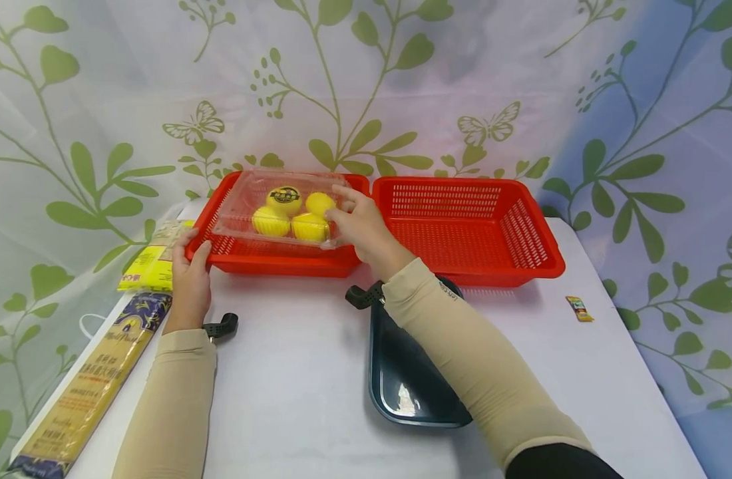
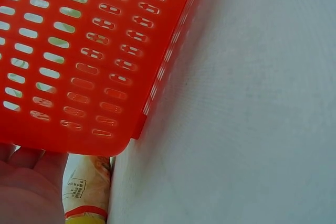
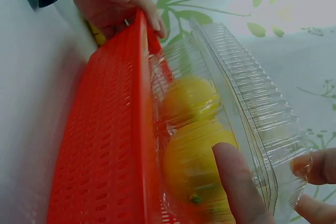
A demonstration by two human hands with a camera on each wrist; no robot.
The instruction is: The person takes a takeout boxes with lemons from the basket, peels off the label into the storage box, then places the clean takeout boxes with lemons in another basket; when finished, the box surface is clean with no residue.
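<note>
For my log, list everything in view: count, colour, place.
Table: 1, white, centre
Backdrop: 1, white-green, behind table
Baskets: 2, red, table's back
Box: 1, clear, over left basket
Fruits: 4, yellow, inside box
Tray: 1, dark, before baskets
Bag: 1, yellow, back left
Packet: 1, gold-blue, left edge
Sachet: 1, multicoloured, right
Loop: 1, white, left edge
Cameras: 2, black, wrists
Sleeves: 2, beige, forearms
Left hand: 1, bare, on left basket
Right hand: 1, bare, on box
</note>
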